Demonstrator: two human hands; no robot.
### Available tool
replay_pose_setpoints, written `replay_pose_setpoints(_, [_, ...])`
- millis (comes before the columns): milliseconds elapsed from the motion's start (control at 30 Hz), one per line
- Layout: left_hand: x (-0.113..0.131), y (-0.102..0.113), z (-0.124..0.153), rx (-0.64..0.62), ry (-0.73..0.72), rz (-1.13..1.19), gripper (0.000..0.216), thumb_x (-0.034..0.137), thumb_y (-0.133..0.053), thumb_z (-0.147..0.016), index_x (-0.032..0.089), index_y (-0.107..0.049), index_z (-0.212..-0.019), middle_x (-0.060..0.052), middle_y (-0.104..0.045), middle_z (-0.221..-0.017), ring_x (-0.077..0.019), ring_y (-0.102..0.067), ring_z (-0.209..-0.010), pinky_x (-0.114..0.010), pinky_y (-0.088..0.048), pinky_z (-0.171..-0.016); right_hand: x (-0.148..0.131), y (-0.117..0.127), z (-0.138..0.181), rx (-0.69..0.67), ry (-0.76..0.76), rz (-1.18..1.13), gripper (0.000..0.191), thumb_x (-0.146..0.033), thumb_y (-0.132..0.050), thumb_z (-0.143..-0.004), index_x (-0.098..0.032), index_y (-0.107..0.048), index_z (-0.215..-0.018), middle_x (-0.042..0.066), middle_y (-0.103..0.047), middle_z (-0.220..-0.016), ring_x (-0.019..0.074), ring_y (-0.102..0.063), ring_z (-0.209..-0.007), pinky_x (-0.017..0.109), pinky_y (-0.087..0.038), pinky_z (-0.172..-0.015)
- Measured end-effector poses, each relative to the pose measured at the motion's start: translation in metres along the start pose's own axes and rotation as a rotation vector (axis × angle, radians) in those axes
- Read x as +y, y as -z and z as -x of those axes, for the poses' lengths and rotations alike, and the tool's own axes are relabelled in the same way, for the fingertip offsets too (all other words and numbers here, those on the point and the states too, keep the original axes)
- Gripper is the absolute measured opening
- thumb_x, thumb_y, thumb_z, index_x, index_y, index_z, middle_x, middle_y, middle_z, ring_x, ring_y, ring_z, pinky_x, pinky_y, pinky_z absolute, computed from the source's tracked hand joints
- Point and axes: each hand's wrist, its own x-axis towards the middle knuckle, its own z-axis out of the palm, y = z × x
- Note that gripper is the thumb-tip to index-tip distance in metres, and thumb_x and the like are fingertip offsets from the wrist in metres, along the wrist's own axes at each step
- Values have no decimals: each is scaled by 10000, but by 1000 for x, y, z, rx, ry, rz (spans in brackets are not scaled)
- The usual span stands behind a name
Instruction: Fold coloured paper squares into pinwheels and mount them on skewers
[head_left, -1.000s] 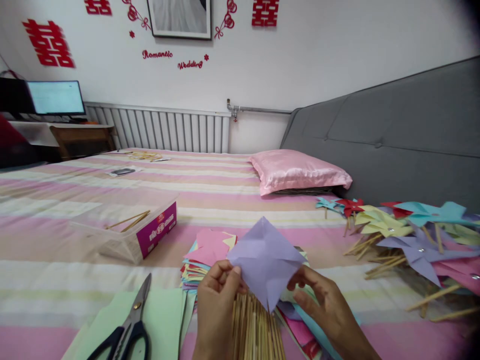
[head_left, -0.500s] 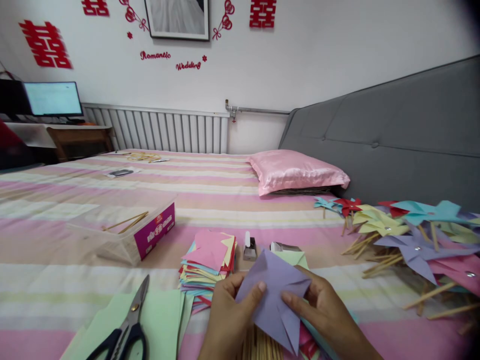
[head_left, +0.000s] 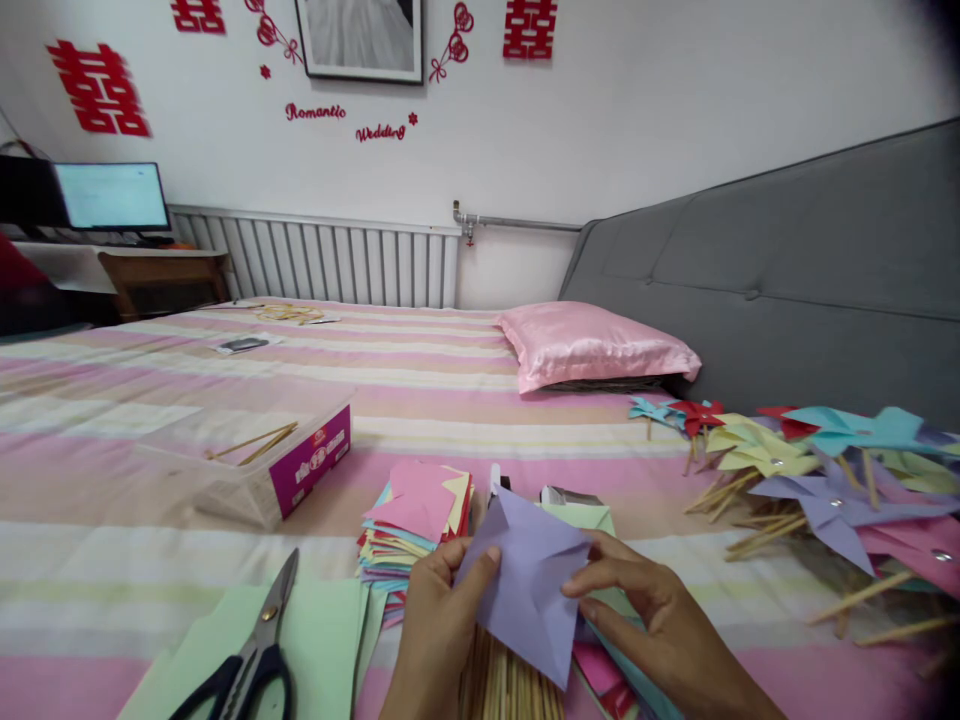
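A purple paper square (head_left: 531,585) with slit corners is pinched at its left edge by my left hand (head_left: 442,610), thumb on top. My right hand (head_left: 652,610) is at the paper's right side, fingers parted, the index fingertip at its edge. Beneath the paper lies a bundle of thin wooden sticks (head_left: 510,690). Folded coloured papers (head_left: 611,680) lie under my right hand. Left of my hands stands a stack of cut coloured paper (head_left: 416,520). Behind the square, a small box (head_left: 496,480) is partly hidden.
Scissors (head_left: 262,640) lie on green paper sheets (head_left: 322,640) at the front left. A clear plastic box (head_left: 247,470) holds a few sticks. Finished paper pinwheels (head_left: 832,490) are piled at right. Farther back is a pink pillow (head_left: 592,345) against a grey headboard (head_left: 787,240).
The purple paper has shifted slightly left and turned with my left hand. My right thumb has come off the paper's face, and the right fingers have spread apart at its edge.
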Motion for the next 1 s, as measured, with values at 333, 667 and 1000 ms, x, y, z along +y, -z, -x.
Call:
replay_pose_setpoints(333, [-6, 6, -5, -71, 52, 28, 214, 325, -677, -676, 120, -646, -727, -17, -600, -575, -106, -479, -483, -249, -417, -542, -1, 1, 0, -25, -47, -16, 120, -243, -584, -762, -233, -703, -748, 58, -651, -911, 209, -617, -878, 346, -489, -786])
replay_pose_setpoints(667, [-9, 2, -4, -103, 80, 8, 236, 342, -672, -680, 118, -602, -657, -9, -569, -538, -127, -524, -487, -231, -378, -496, 3, -6, 4, 74, -143, -64, 65, -284, -706, -666, -221, -722, -670, 57, -714, -718, 201, -648, -719, 317, -494, -705])
replay_pose_setpoints(1000, [-16, 3, -9, -158, 51, -72, 312, 378, -744, -574, 97, -643, -663, -32, -610, -512, -103, -494, -419, -204, -327, -431, 10, 2, 3, 10, -126, -115, 157, -354, -764, -580, -208, -716, -611, 20, -675, -615, 157, -603, -608, 224, -465, -577])
